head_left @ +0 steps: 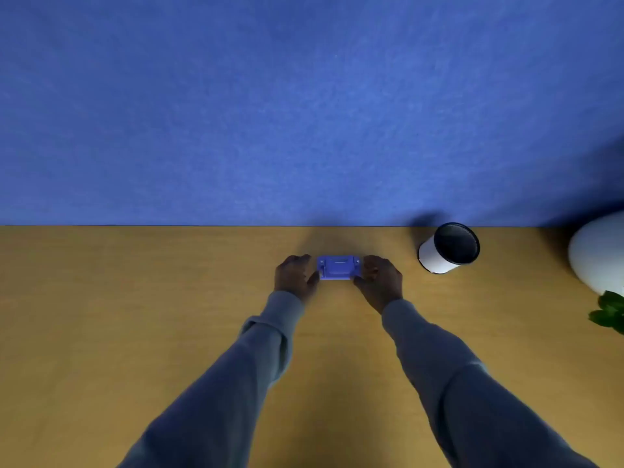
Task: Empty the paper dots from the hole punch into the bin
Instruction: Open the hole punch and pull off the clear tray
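Fingers of both hands curl inward against the short ends of the small blue plastic hole punch, gripping it from either side: the left hand clamps its left end, the right hand its right end, thumbs on the near edge. Grey soft-fabric sleeves cover both arms down to the wrists.

Between the hands, the punch is a squat rectangular block with rounded corners, a raised central panel bearing a pale slot-like line, and two small fittings near its far corners. It sits low over the tan wood-grain desk, toward the far edge; whether it touches the surface I cannot tell.

Further back and to the right, well apart from the punch, stands a white cylindrical bin with a smooth wall and a dark interior. At the right edge are green leaves and a smooth white rounded vessel. Behind the desk rises a blue felt-textured partition.
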Available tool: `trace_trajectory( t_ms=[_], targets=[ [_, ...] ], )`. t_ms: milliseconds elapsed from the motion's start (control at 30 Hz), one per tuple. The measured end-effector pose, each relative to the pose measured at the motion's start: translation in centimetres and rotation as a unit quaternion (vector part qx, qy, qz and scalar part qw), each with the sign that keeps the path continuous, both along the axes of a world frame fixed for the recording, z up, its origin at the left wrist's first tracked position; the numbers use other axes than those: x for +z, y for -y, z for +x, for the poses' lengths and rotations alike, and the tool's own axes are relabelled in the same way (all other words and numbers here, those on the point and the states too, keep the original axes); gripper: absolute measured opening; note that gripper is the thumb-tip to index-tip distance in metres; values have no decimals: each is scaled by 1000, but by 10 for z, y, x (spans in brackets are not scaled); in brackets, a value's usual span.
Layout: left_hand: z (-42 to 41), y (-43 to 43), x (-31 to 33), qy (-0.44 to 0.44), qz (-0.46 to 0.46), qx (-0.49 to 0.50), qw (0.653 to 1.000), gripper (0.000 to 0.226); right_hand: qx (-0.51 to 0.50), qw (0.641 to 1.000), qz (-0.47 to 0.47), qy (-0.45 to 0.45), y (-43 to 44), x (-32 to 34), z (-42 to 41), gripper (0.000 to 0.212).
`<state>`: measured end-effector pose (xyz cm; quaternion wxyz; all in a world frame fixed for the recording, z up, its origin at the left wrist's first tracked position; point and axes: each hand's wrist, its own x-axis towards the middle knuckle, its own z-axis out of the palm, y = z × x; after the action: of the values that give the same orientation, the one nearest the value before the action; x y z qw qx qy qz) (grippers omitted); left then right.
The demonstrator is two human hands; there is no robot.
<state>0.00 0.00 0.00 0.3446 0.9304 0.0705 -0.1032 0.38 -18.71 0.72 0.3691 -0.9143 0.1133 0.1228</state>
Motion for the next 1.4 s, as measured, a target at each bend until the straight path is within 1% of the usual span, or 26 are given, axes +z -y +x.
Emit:
trace_trajectory(
  t_ms=[67,133,200,233,267,367,500,633,733,867,967,1067,1200,1300,1400],
  targets=[
    [1,2,2,-2,-21,35,999,36,-20,999,23,-11,-1,-1,2,36],
    [-1,7,5,-18,-28,51,998,24,-38,999,34,-16,-6,-1,1,33],
    [-2,10,1,-14,-20,43,999,12,-61,997,45,-5,-10,-4,1,29],
    [-2,11,-2,-6,-11,38,999,9,-72,996,49,0,-11,-5,1,26],
    [-3,12,-3,-4,0,38,999,12,-82,995,49,1,-12,-6,1,25],
    [-4,16,-9,6,-8,56,998,24,-107,992,61,-4,-14,-10,0,24],
    [-5,22,-9,29,-21,84,996,26,-118,991,64,6,-17,-10,-2,20],
    [-10,25,-6,66,-29,91,993,27,-121,989,83,26,-18,-6,-7,19],
    [-13,24,2,101,-56,98,988,28,-116,988,93,51,-16,0,-11,19],
    [-15,21,21,162,-117,116,973,26,-109,983,113,99,-10,20,-13,27],
    [-15,18,40,144,-160,129,968,28,-99,977,133,136,-6,42,-15,24],
    [-16,15,58,137,-174,133,966,32,-81,971,157,162,-3,63,-19,22],
    [-24,13,75,135,-230,142,953,34,-94,956,201,193,0,78,-26,24],
    [-33,12,83,126,-263,147,945,35,-117,945,241,188,-1,83,-34,27],
    [-46,10,89,133,-266,144,944,33,-121,941,256,183,-4,86,-45,30]
  ],
)
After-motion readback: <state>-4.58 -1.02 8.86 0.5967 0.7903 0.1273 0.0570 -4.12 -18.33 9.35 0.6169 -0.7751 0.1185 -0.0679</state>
